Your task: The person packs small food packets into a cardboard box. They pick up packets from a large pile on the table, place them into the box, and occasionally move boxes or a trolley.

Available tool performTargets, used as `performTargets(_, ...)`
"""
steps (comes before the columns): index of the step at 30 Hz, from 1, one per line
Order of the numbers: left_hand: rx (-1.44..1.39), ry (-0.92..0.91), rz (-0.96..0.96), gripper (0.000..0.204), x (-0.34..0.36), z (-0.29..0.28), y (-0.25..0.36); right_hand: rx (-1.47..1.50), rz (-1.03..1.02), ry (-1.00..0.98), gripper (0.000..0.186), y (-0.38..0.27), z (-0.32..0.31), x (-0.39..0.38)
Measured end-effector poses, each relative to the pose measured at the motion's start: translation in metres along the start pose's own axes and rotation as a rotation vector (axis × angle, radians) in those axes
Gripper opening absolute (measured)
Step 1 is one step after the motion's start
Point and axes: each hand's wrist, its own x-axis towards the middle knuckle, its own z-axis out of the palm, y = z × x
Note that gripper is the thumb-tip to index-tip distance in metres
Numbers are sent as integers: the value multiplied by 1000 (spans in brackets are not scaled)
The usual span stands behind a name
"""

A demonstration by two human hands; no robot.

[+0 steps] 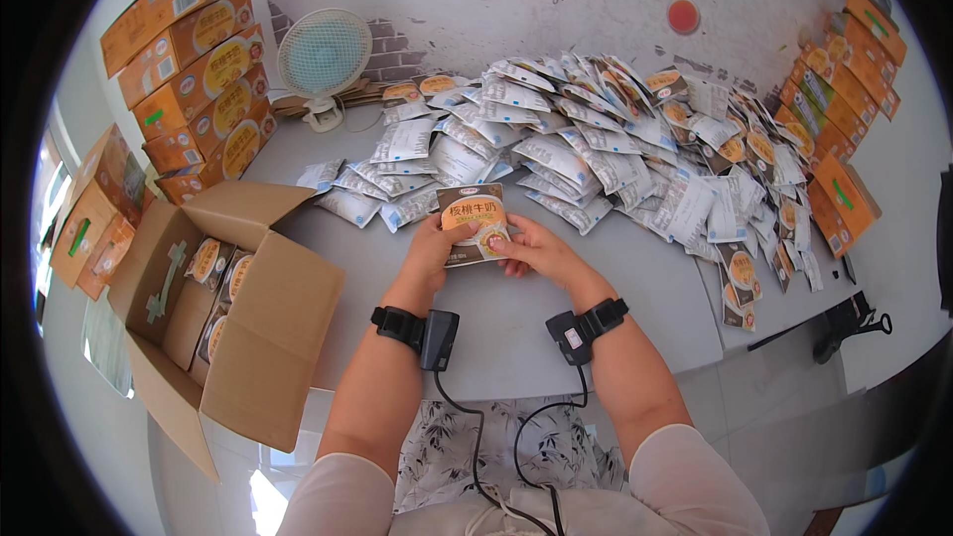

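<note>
Between my two hands, a flat sachet [471, 206] with an orange and brown front is held upright, its printed face toward me. My left hand [431, 250] grips its left side, the thumb lying across the front. The fingers of my right hand [541, 252] pinch the lower right corner. Just beyond, a large heap of similar sachets [566, 119] covers the back of the table, most with their white backs showing. To my left, an opened cardboard carton [273, 333] has its flaps spread and several sachets [206, 263] inside.
Orange boxes [213, 69] are stacked at the far left, with more orange boxes [844, 89] at the far right. A small fan [325, 55] stands at the back left of the grey table [635, 313]. Cables [481, 437] run from devices strapped to my wrists.
</note>
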Motion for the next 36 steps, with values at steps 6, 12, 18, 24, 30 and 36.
performTargets(6, -124, 11, 38, 38, 2, 3, -2, 138, -70, 50, 62, 8, -4, 5)
performTargets(12, -161, 6, 43, 36, -3, 1, 1, 139, -190, 136, 68, 9, 1, 6)
performTargets(18, -204, -13, 75, 35, -5, 10, 0, 115, -257, 210, 65, -5, 5, -6)
performTargets(24, -206, -41, 148, 37, 0, 6, -8, 176, -316, 256, 59, -5, 14, -4)
performTargets(30, -367, 14, 239, 39, -15, 13, 24, 269, -361, 366, 49, 6, 3, 7)
performTargets(36, -302, 86, 429, 35, -57, 19, 124, 266, -425, 328, 48, 17, -3, 10)
